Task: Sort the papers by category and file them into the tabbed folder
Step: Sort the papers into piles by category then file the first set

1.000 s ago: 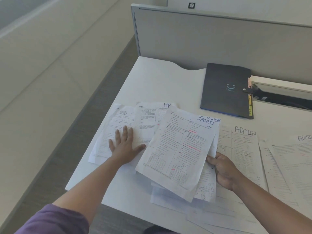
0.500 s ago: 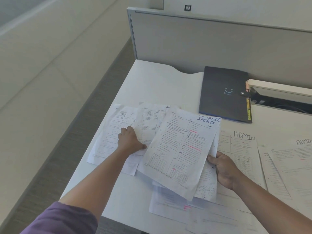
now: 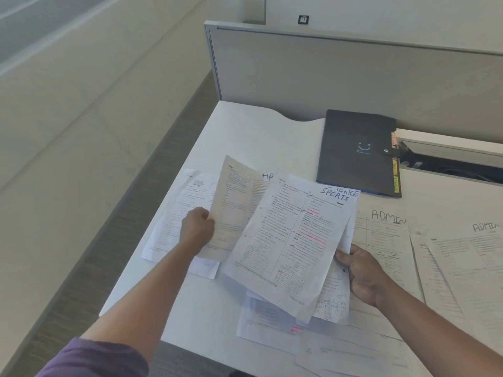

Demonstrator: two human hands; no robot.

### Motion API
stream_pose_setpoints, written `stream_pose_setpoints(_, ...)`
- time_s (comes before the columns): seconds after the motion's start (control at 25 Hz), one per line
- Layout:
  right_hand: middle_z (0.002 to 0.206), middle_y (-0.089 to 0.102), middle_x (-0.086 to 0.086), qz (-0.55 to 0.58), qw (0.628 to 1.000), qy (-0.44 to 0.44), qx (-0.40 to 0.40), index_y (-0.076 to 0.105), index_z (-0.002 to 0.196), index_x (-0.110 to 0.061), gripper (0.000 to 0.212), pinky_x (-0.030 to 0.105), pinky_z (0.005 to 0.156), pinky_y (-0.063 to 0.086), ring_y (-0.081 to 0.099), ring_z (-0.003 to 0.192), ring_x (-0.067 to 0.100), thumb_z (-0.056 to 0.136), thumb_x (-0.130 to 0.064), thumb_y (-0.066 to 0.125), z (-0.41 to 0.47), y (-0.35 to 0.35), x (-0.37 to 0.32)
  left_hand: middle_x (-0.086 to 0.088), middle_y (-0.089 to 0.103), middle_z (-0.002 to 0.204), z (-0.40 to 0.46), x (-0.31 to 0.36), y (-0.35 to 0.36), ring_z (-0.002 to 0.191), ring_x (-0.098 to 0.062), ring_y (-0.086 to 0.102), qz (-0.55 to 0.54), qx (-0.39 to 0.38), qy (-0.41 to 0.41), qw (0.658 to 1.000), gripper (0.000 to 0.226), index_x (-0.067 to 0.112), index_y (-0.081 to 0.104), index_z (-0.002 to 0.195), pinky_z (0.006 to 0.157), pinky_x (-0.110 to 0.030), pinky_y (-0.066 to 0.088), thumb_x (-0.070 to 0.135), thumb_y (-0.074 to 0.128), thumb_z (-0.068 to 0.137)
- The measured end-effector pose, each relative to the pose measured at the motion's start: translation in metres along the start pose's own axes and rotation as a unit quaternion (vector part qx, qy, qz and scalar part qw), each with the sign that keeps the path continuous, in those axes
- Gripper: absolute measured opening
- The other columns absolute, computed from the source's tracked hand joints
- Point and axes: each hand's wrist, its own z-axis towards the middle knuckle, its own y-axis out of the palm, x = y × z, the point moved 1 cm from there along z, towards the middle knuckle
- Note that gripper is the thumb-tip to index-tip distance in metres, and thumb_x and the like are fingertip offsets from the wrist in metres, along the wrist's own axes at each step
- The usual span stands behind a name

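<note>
1. Change vs 0.5 s ago: left hand [image 3: 198, 230] has lifted the HR-marked sheet [image 3: 239, 202] off the pile at the table's left edge. The sheet's top now curls up clear of the table; before, it lay flat under the fist.
2. 1.0 s ago that hand was flat, palm down, on the same pile. Now it is closed.
3. Left fingers: clamped on the HR-marked sheet's left edge, pinching at mid-height. Sheet stands tilted, its right part tucked behind the SPORTS sheet.
4. Right hand [image 3: 363, 273]: unchanged. Its fingers grip the lower right edge of the stack with the SPORTS sheet [image 3: 294, 240] on top, thumb on the front face. Another sheet behind it shows "…ANCE" at the top.
5. SPORTS stack is held above the table's near-middle, overlapping loose sheets [image 3: 272, 319] that lie flat at the near edge.
6. Remaining left pile [image 3: 174, 213] sits flat near the left edge, partly under the left hand.
7. Two ADMIN sheets lie flat right of the right hand: one [image 3: 386, 235] just beside it, the other [image 3: 473, 257] towards the right edge.
8. Tabbed folder [image 3: 356, 151]: dark, shut with a snap strap, flat near the far edge against the partition [image 3: 340, 72], coloured tabs along its right side. Well apart from both hands.
9. Table [image 3: 250, 137] is white; far-left part bare.
</note>
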Motion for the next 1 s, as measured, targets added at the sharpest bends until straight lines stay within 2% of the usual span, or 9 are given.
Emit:
stream_pose_setpoints(0.12, 0.119, 0.076, 0.019, -0.006, 1.000, 0.003, -0.002, 0.070, 0.124, -0.001, 0.026, 0.045, 0.081, 0.062, 0.072, 0.109, 0.037, 0.102, -0.002, 0.057, -0.002, 0.000, 0.003, -0.005, 0.064, 0.087, -0.003, -0.035, -0.040, 0.080, -0.027, 0.055, 0.003, 0.073, -0.014, 0.997, 0.014, 0.004, 0.067, 0.093, 0.059, -0.032, 0.037, 0.006, 0.053, 0.095)
stream_pose_setpoints(0.2, 0.120, 0.075, 0.020, -0.009, 1.000, 0.010, -0.006, 0.069, 0.125, -0.001, 0.026, 0.045, 0.079, 0.063, 0.073, 0.107, 0.037, 0.102, -0.002, 0.056, -0.002, 0.001, 0.006, -0.004, 0.064, 0.085, -0.003, -0.065, -0.067, 0.076, -0.026, 0.054, 0.023, 0.091, -0.027, 0.995, 0.017, 0.004, 0.067, 0.093, 0.057, -0.031, 0.036, 0.005, 0.050, 0.094)
stream_pose_setpoints(0.32, 0.119, 0.076, 0.019, -0.022, 1.000, 0.015, -0.011, 0.070, 0.124, -0.001, 0.026, 0.045, 0.079, 0.061, 0.074, 0.104, 0.035, 0.102, -0.001, 0.056, -0.003, 0.005, 0.008, -0.006, 0.068, 0.088, -0.005, -0.095, -0.088, 0.079, -0.029, 0.059, 0.050, 0.085, -0.050, 0.994, 0.021, 0.012, 0.068, 0.090, 0.059, -0.033, 0.040, 0.005, 0.048, 0.093)
stream_pose_setpoints(0.52, 0.118, 0.076, 0.019, -0.030, 0.999, 0.012, -0.017, 0.070, 0.124, -0.001, 0.026, 0.045, 0.081, 0.061, 0.073, 0.105, 0.035, 0.102, 0.000, 0.055, -0.007, 0.008, 0.009, -0.009, 0.068, 0.089, 0.000, -0.113, -0.091, 0.086, -0.033, 0.060, 0.054, 0.078, -0.074, 0.993, 0.022, 0.012, 0.068, 0.089, 0.066, -0.035, 0.041, 0.003, 0.048, 0.093)
stream_pose_setpoints(0.76, 0.117, 0.077, 0.018, -0.033, 0.999, 0.010, -0.015, 0.069, 0.125, -0.002, 0.026, 0.046, 0.082, 0.060, 0.074, 0.107, 0.036, 0.102, -0.001, 0.056, -0.015, 0.005, 0.011, -0.015, 0.069, 0.091, 0.011, -0.112, -0.083, 0.077, -0.031, 0.057, 0.039, 0.062, -0.073, 0.995, 0.019, 0.008, 0.065, 0.086, 0.059, -0.033, 0.039, 0.003, 0.047, 0.092)
stream_pose_setpoints(0.92, 0.118, 0.076, 0.019, -0.031, 0.999, 0.010, -0.004, 0.069, 0.125, -0.002, 0.026, 0.049, 0.085, 0.059, 0.072, 0.109, 0.039, 0.102, -0.001, 0.056, -0.018, 0.003, 0.015, -0.017, 0.069, 0.095, 0.019, -0.105, -0.079, 0.076, -0.030, 0.055, 0.032, 0.063, -0.072, 0.995, 0.018, 0.006, 0.064, 0.090, 0.059, -0.033, 0.039, 0.005, 0.047, 0.095)
stream_pose_setpoints(1.0, 0.118, 0.076, 0.020, -0.028, 1.000, 0.009, -0.001, 0.069, 0.125, -0.002, 0.026, 0.050, 0.086, 0.059, 0.071, 0.111, 0.040, 0.102, -0.001, 0.056, -0.019, 0.002, 0.016, -0.019, 0.069, 0.106, 0.020, -0.102, -0.080, 0.083, -0.032, 0.058, 0.033, 0.054, -0.083, 0.995, 0.016, 0.006, 0.065, 0.098, 0.066, -0.036, 0.045, 0.010, 0.050, 0.098)
